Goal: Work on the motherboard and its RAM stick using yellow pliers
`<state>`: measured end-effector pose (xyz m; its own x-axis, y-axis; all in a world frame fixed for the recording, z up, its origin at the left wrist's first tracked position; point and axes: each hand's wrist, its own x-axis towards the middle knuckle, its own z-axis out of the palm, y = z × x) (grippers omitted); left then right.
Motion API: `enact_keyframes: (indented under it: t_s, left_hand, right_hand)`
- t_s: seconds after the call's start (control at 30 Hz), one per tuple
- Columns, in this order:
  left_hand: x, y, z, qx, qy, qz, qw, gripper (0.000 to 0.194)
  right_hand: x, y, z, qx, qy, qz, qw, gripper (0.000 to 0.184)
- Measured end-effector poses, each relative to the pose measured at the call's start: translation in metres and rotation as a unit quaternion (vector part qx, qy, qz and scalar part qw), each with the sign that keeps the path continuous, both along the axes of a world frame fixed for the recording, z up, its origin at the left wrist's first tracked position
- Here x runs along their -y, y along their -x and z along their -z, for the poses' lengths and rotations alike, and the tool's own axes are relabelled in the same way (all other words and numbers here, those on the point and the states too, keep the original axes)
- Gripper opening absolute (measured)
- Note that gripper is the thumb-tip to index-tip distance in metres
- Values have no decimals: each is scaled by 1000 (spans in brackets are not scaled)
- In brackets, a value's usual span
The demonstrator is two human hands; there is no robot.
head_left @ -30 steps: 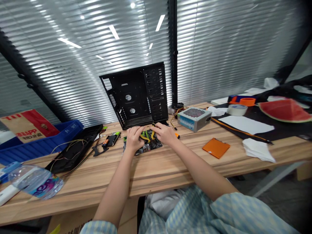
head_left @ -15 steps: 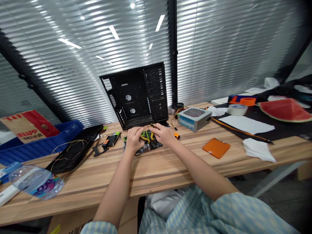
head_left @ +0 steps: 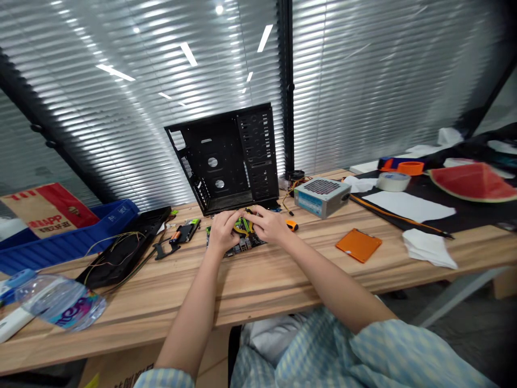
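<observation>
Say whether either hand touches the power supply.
No, the left hand and right hand are at the motherboard, apart from the power supply.

under fingers (head_left: 226, 217): circuit board (head_left: 254, 240), metal-looking ports (head_left: 243, 246). beyond fingers: computer case (head_left: 222, 153), matt black metal. right of fingers: power supply (head_left: 323, 187), dull grey metal, smooth side label (head_left: 309, 203); farther right, orange panel (head_left: 358, 245), smooth plastic look. left of fingers: bottle (head_left: 60, 302), clear glossy plastic; blue bin (head_left: 44, 250), smooth plastic. all around fingers: tabletop (head_left: 266, 285), smooth wood grain.

An office, apparently (slatted blinds (head_left: 388, 91), reflected ceiling lights (head_left: 188, 53)), its wooden table (head_left: 299, 280) bearing a computer case (head_left: 226, 151).
</observation>
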<state>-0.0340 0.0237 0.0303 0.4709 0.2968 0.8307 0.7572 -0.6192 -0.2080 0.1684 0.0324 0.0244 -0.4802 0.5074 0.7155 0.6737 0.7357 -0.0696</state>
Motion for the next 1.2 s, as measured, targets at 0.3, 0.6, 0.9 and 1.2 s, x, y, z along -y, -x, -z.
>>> enact_keyframes:
  t_s: [0.3,0.6,0.9,1.2]
  left_hand:
    - [1,1,-1,-24,-5,-27,999,56]
    - [2,0,-3,-20,-40,-53,998,48]
    - [2,-1,-1,5,-31,-57,998,46]
    - [0,2,4,43,31,-71,996,60]
  right_hand:
    - [3,0,0,-38,-26,-50,998,40]
    - [4,1,-1,-41,-39,-41,998,37]
    - [5,2,-2,-57,-49,-61,995,36]
    - [9,5,-1,-49,-35,-37,997,55]
